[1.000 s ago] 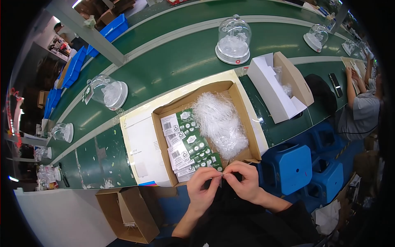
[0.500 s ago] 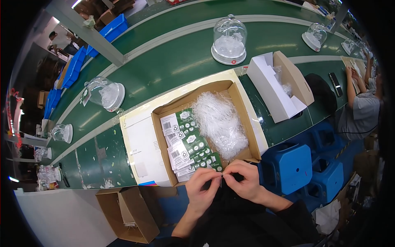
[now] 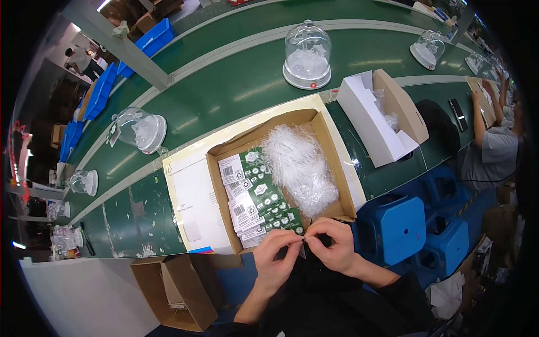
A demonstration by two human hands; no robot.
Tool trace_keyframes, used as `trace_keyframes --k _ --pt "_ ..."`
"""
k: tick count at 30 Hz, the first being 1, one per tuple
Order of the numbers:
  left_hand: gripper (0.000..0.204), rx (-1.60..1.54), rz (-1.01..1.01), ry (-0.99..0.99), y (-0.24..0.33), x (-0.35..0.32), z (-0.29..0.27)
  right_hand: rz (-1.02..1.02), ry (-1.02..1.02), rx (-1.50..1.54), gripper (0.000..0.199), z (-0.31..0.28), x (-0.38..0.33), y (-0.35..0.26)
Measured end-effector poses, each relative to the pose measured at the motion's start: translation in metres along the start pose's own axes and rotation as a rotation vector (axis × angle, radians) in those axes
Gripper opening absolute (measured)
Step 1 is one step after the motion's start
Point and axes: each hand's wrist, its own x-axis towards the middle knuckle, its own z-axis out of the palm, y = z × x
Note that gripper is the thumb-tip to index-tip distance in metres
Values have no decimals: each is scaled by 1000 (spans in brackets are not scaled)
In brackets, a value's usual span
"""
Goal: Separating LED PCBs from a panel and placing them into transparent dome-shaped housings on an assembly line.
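Both hands pinched together at lap level, just below near rim of open cardboard box (image 3: pixel 331 163). Left hand (image 3: pixel 275 264) curled, thumb + forefinger closed on a tiny pale piece (image 3: pixel 304 241), prob a thin clear plastic fastener; too small to tell for sure. Right hand (image 3: pixel 335 250) closed the same way on its other end, fingertips of both touching, held close to body for fine work w/ steady wrists. Straight ahead of knuckles: stack of green printed tags (image 3: pixel 264 196) w/ white barcode labels (image 3: pixel 238 194), fanned along box's left half for easy picking. Beyond right hand: heap of clear plastic strands (image 3: pixel 300 165) in right half, within short reach. Farther out, past box: green conveyor belt (image 3: pixel 224 90) carrying clear glass domes (image 3: pixel 307 53). Off to right of right hand: blue plastic stool (image 3: pixel 396 227). Below left hand, on floor: empty-looking brown carton (image 3: pixel 171 289)
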Motion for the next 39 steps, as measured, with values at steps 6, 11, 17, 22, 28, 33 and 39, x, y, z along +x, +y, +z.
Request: trace_keyframes --k 6,11,17,22,28,33,39 --pt "16 -5 -7 -11 2 0 0 -6 -10 -7 6 0 0 0" --pt "21 -41 -50 -13 -2 -6 -2 -77 -61 -84 9 -3 4 2" --pt "26 -108 -107 -9 -2 -7 -2 -61 -109 -91 9 -5 7 1" --pt "27 -84 -88 -14 -1 -7 -3 -63 -153 -101 9 -8 12 -5" --pt "19 23 6 -58 0 1 -8 -131 -206 -177 11 -10 18 -1" --pt "17 -44 -88 -63 2 1 -6 -99 -208 -141 10 -11 17 0" --pt "18 -111 -109 -95 -1 2 -6 15 -190 -25 6 -9 13 0"
